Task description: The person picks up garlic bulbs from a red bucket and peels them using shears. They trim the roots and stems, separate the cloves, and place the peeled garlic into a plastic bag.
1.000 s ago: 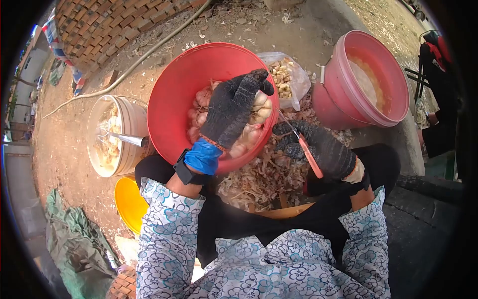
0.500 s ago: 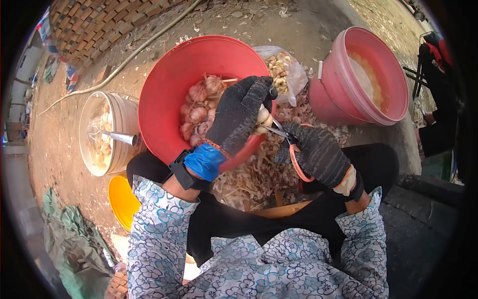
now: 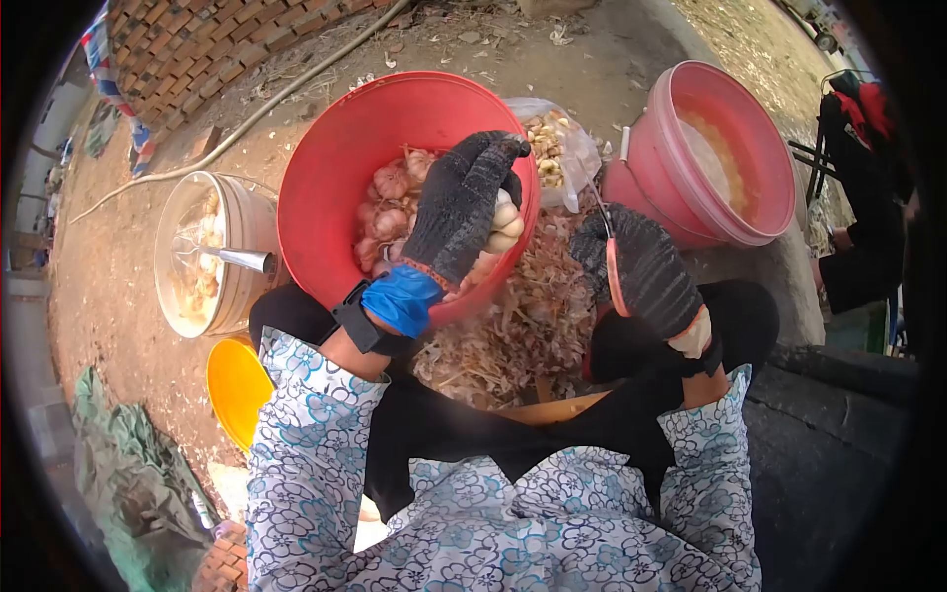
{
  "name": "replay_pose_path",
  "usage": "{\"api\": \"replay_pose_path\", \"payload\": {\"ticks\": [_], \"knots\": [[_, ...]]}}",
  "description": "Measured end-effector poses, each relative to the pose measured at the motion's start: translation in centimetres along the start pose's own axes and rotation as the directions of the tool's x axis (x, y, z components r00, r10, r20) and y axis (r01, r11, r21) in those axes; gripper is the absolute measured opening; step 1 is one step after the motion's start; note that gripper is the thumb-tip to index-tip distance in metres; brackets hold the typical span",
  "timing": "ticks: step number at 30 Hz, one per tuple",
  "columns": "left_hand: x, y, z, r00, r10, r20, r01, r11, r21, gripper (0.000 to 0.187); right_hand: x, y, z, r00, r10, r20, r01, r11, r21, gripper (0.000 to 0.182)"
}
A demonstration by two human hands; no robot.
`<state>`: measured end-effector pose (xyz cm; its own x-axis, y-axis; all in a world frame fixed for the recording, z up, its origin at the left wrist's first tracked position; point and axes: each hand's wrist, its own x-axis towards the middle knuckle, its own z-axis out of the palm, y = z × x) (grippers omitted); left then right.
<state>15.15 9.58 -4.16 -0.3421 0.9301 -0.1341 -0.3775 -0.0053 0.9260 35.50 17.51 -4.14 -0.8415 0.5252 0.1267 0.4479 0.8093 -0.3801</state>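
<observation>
My left hand (image 3: 459,202), in a dark knit glove, is closed around a peeled garlic bulb (image 3: 505,223) whose pale cloves show past the fingers. It is over the right side of a red tub (image 3: 321,168) that holds whole garlic bulbs (image 3: 388,229). My right hand (image 3: 641,257), gloved too, grips scissors (image 3: 616,266) with orange handles, apart from the garlic. The blades point up and away. Below and between the hands lies a heap of garlic skins (image 3: 513,340).
A clear bag of cloves (image 3: 554,143) stands behind the tub. On the right is a pink bucket (image 3: 656,187); on the left, a white bucket (image 3: 237,296) with a metal-handled tool (image 3: 242,259) and a yellow container (image 3: 237,395). A person in dark clothes (image 3: 863,222) is at the far right.
My right hand has drawn the scissors right, away from the garlic, and their blades have turned upward. My left hand still holds the bulb, now slightly further left with more cloves showing.
</observation>
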Motion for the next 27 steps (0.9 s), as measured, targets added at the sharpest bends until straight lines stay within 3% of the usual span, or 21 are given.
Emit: {"api": "replay_pose_path", "payload": {"ticks": [2,3,4,5,6,7,8,9,10,12,13,15,16,18,19,20,22,23,24,25,27], "knots": [[-0.2,-0.9,0.2,0.989,-0.03,0.144,0.047,0.991,-0.123,0.023,0.8,-0.7,1.5,0.985,-0.055,-0.164,0.145,0.78,0.609,0.019],[0.0,-1.3,0.8,0.971,0.208,0.122,-0.23,0.95,0.211,0.024,0.6,-1.5,1.7,0.996,0.035,-0.084,0.032,0.731,0.681,0.021],[0.2,-1.8,1.2,0.887,0.427,0.179,-0.454,0.729,0.512,0.026,0.4,-2.4,1.9,0.993,0.117,0.004,-0.082,0.668,0.74,0.023],[1.2,-3.4,0.5,0.62,0.708,0.339,-0.675,0.261,0.691,0.027,0.8,-1.9,4.1,0.977,0.057,-0.205,0.08,0.794,0.602,0.027],[0.8,-3.3,0.6,0.621,0.707,0.338,-0.675,0.263,0.69,0.027,0.9,-2.0,4.2,0.977,0.059,-0.203,0.077,0.795,0.602,0.027],[-0.2,-2.8,0.8,0.888,0.445,0.115,-0.456,0.821,0.344,0.027,1.0,-2.3,4.0,0.989,0.075,-0.124,0.01,0.818,0.575,0.027],[-0.8,-1.9,1.0,0.996,0.025,0.088,-0.011,0.988,-0.156,0.027,1.2,-2.6,3.8,0.995,0.09,-0.044,-0.052,0.838,0.543,0.028],[-0.8,-0.5,1.5,0.999,0.041,-0.017,-0.04,0.998,0.047,0.028,1.4,-2.9,3.6,0.994,0.111,-0.012,-0.087,0.839,0.537,0.03],[-0.6,-0.6,1.2,0.999,0.037,-0.024,-0.036,0.998,0.048,0.028,1.9,-3.3,3.3,0.994,0.109,-0.007,-0.088,0.837,0.541,0.03],[-0.5,-1.2,0.6,0.951,0.3,0.07,-0.297,0.83,0.472,0.032,2.5,-4.2,2.8,0.99,0.131,0.061,-0.121,0.519,0.846,0.033],[-0.2,-2.0,0.0,0.952,0.298,0.066,-0.293,0.833,0.469,0.032,2.7,-4.6,2.5,0.989,0.131,0.067,-0.126,0.52,0.845,0.033],[0.6,-3.5,-1.0,0.882,0.468,0.054,-0.436,0.768,0.469,0.035,2.7,-5.2,2.0,0.916,0.283,0.283,-0.36,0.273,0.892,0.032],[0.7,-3.7,-1.3,0.882,0.469,0.05,-0.436,0.77,0.467,0.035,2.7,-5.1,2.2,0.916,0.281,0.285,-0.362,0.276,0.89,0.032],[0.9,-3.4,-1.6,0.994,0.112,0.007,-0.112,0.989,0.091,0.029,2.5,-4.8,3.0,0.957,0.224,0.182,-0.21,0.105,0.972,0.03],[1.3,-3.5,-1.9,0.999,0.008,0.044,0.002,0.979,-0.204,0.029,2.5,-4.6,3.2,0.959,0.222,0.177,-0.205,0.106,0.973,0.03],[1.3,-3.5,-2.3,0.999,0.014,0.048,-0.004,0.979,-0.202,0.029,2.7,-4.2,3.2,0.968,0.207,0.144,-0.165,0.091,0.982,0.031],[1.2,-3.2,-2.6,0.95,0.273,0.151,-0.311,0.871,0.38,0.028,3.0,-3.1,2.9,0.975,0.196,0.102,-0.121,0.088,0.989,0.031],[1.6,-3.0,-2.6,0.986,0.13,0.1,-0.15,0.963,0.225,0.027,3.4,-2.3,2.8,0.992,0.128,0.023,-0.032,0.074,0.997,0.032],[1.2,-2.0,-1.9,0.985,0.138,0.105,-0.158,0.961,0.225,0.027,3.5,-1.9,2.5,0.996,0.06,-0.061,0.058,0.052,0.997,0.034],[0.2,0.0,-0.4,0.989,-0.011,0.147,-0.017,0.983,0.183,0.026,3.0,-2.1,2.1,0.985,0.168,-0.029,0.021,0.05,0.999,0.039],[-1.3,2.8,1.8,0.919,-0.307,0.249,0.283,0.951,0.128,0.025,2.5,-1.6,1.6,0.983,0.17,0.072,-0.07,-0.018,0.997,0.041]]}}
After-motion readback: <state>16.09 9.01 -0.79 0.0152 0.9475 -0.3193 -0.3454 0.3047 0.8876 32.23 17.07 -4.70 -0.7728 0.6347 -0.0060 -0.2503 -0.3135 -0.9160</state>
